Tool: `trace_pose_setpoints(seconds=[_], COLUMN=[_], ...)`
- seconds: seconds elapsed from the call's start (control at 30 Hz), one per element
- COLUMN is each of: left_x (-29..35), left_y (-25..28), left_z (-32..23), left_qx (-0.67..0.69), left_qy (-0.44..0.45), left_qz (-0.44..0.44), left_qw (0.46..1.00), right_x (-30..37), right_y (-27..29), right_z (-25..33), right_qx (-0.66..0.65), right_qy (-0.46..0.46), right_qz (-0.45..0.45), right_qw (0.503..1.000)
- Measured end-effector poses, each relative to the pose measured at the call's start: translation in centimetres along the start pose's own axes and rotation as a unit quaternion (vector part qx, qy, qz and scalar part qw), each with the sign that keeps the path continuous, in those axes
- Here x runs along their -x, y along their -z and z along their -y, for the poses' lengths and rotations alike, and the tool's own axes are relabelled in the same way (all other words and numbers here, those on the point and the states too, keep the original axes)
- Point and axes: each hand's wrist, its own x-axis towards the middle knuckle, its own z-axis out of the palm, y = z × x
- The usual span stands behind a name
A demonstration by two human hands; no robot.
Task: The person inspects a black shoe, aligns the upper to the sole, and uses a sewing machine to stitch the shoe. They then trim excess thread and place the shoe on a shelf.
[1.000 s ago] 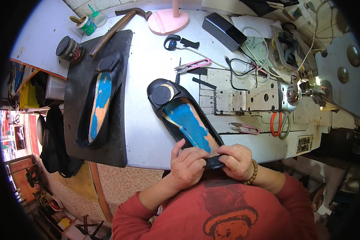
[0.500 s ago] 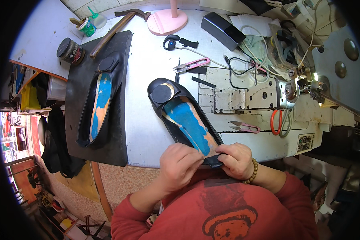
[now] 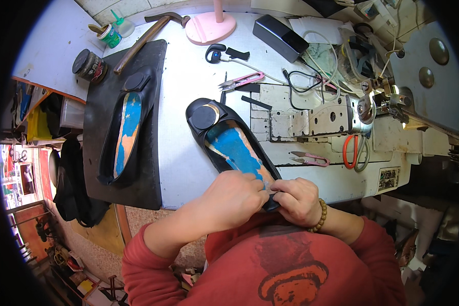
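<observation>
A black flat shoe [image 3: 209, 148] with a round black ornament on its toe lies slanted on the white table, heel toward me. Its inside is patchy blue and tan. At the heel, my right hand [image 3: 297, 200], with a beaded bracelet at the wrist, is closed on the shoe's edge. Just left of it, my left hand [image 3: 234, 199] lies across the heel opening, fingers curled; what they pinch is hidden. A matching black shoe [image 3: 150, 109] rests untouched on a black mat [image 3: 137, 196] to the left.
Pink-handled thread snips [image 3: 245, 80] and black strips lie beyond the shoe. To the right is a sewing machine [image 3: 336, 117], with more snips [image 3: 313, 159] and red-and-grey-handled scissors [image 3: 350, 153]. A hammer [image 3: 143, 46], a dark jar [image 3: 89, 66] and a pink stand [image 3: 209, 28] stand farther back.
My left hand has turned and moved right over the shoe's heel, its elbow swinging out to the left. My right hand stays at the heel. The whole view has shifted slightly.
</observation>
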Motion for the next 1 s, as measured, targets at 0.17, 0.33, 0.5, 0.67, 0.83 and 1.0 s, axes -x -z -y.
trace_pose_setpoints(seconds=[0.17,0.33,0.5,0.67,0.83,1.0], left_x=[-0.2,0.8,1.9,1.6,1.3,1.7], left_y=[-0.6,-0.9,-0.7,-1.6,-3.3,-3.2], left_z=[0.6,0.6,0.9,-0.5,-2.0,-1.7], left_qx=[0.038,0.034,0.053,0.087,0.019,0.051], left_qy=[-0.015,0.032,0.114,0.084,0.133,0.158], left_qz=[-0.048,-0.093,-0.11,-0.082,-0.061,-0.042], left_qw=[0.998,0.995,0.986,0.989,0.989,0.985], right_x=[-0.1,0.0,0.1,0.0,-0.8,-2.2], right_y=[0.2,0.3,0.2,0.6,1.5,2.9], right_z=[0.0,0.0,-0.1,-0.1,-0.1,-0.9], right_qx=[0.001,-0.006,-0.012,-0.015,-0.053,-0.052], right_qy=[-0.009,-0.016,-0.016,-0.025,-0.043,-0.069], right_qz=[0.0,0.008,0.005,0.015,0.091,0.24], right_qw=[1.0,1.0,1.0,0.999,0.994,0.967])
